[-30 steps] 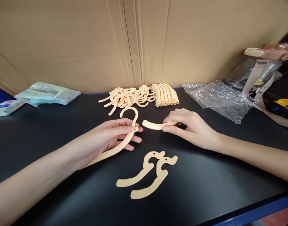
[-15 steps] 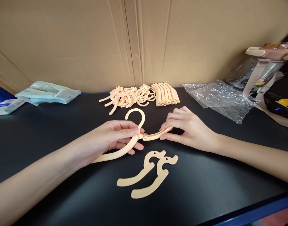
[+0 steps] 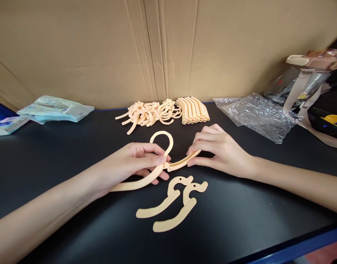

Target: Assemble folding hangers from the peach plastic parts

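Between the thumb and fingers of my left hand point(image 3: 142, 159) is a cream plastic hanger hook point(image 3: 170, 141), with one curved arm joined to it and running left under the wrist. My right hand point(image 3: 220, 146) pinches a loose-looking curved hanger arm point(image 3: 182, 163), hollow side up. Its holed end meets the hook's joint; whether it is fastened I cannot tell. Nearer me lie two part-joined hangers, a left one point(image 3: 157, 209) and a right one point(image 3: 175, 220), each a hook piece with one arm.
At the back sit a heap of hook pieces point(image 3: 146, 113) and a stack of curved arms point(image 3: 194, 110). Crumpled clear plastic point(image 3: 263, 113) and a strapped bottle point(image 3: 297, 80) are on the right. Tissue packs point(image 3: 55, 109) lie left. A cardboard wall point(image 3: 102, 55) stands behind the table.
My left hand has tilted the hook to the right and lowered it slightly. The right hand's hanger arm now slants more, its holed end lower and against the joint.
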Tool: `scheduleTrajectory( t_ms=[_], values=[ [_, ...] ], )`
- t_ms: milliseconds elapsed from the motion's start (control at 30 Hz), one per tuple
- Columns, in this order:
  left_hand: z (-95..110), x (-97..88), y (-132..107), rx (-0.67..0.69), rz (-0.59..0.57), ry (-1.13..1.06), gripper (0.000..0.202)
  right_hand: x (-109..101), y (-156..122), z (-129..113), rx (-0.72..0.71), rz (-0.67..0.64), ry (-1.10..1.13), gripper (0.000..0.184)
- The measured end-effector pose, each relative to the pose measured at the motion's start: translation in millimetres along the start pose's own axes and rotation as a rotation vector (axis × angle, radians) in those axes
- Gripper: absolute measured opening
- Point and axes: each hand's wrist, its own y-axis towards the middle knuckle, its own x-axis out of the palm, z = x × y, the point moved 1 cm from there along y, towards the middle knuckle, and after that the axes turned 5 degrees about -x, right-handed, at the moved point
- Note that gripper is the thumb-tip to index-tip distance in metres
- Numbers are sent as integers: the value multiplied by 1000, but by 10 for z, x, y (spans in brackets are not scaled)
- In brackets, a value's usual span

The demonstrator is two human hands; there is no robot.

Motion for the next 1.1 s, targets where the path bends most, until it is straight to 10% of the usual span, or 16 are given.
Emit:
scheduleTrajectory(
  t_ms=[1100],
  values=[
    [13, 9, 2, 25, -95, 63, 13, -4, -4, 19, 12, 19, 6, 19]
  ],
)
